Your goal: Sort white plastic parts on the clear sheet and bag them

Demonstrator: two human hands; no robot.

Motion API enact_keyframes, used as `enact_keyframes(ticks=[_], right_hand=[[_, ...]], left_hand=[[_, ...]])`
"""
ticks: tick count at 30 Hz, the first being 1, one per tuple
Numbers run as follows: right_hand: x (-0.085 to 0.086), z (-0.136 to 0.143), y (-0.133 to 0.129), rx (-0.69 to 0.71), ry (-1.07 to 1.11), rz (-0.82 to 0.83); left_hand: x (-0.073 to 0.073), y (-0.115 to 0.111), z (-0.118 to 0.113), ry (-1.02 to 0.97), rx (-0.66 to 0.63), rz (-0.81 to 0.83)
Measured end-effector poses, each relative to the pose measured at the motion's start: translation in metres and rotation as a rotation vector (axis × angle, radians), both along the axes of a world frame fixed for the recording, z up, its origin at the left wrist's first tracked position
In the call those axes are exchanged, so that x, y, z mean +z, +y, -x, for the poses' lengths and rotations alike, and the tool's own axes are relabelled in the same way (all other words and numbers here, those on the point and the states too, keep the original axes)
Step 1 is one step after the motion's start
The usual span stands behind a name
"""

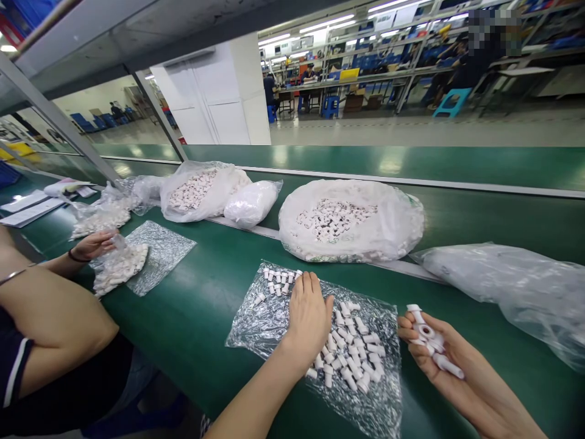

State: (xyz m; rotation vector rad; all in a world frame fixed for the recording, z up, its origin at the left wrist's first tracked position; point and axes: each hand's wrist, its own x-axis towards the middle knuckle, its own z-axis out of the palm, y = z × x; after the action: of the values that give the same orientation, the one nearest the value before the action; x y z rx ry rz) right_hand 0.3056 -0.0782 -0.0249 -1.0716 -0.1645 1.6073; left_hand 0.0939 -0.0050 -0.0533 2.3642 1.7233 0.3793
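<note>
My left hand [309, 314] lies palm down over a clear plastic bag [249, 323], fingers stretched out and thumb apart. Its fingertips are beside a group of short white plastic pipe fittings [278, 286] standing in rough rows; what is under the palm is hidden. To the right of that hand, on the same bag, a loose heap of white fittings [354, 353] is spread out. Off the bag's right edge, my right hand [439, 347] is palm up, its fingers curled around several white fittings [427, 332].
Behind the bag stands a large open bag of fittings [350, 219], with another open bag [192, 189] and a closed bundle [253, 204] to its left. Empty-looking plastic bags [512, 280] lie at right. At left, a co-worker's hand [95, 244] grips a bag of white pieces [121, 265].
</note>
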Motion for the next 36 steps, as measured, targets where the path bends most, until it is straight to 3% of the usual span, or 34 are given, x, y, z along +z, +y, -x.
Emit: enact_keyframes(ticks=[10, 21, 36], right_hand=[[0.003, 0.002, 0.001, 0.006, 0.020, 0.045], [-0.006, -0.001, 0.000, -0.004, 0.042, 0.025], [-0.004, -0.001, 0.000, 0.021, 0.058, 0.045]], left_hand=[[0.013, -0.033, -0.003, -0.079, -0.136, 0.021], [0.001, -0.014, 0.059, 0.074, 0.096, -0.139], [-0.009, -0.024, 0.057, 0.124, 0.058, -0.203]])
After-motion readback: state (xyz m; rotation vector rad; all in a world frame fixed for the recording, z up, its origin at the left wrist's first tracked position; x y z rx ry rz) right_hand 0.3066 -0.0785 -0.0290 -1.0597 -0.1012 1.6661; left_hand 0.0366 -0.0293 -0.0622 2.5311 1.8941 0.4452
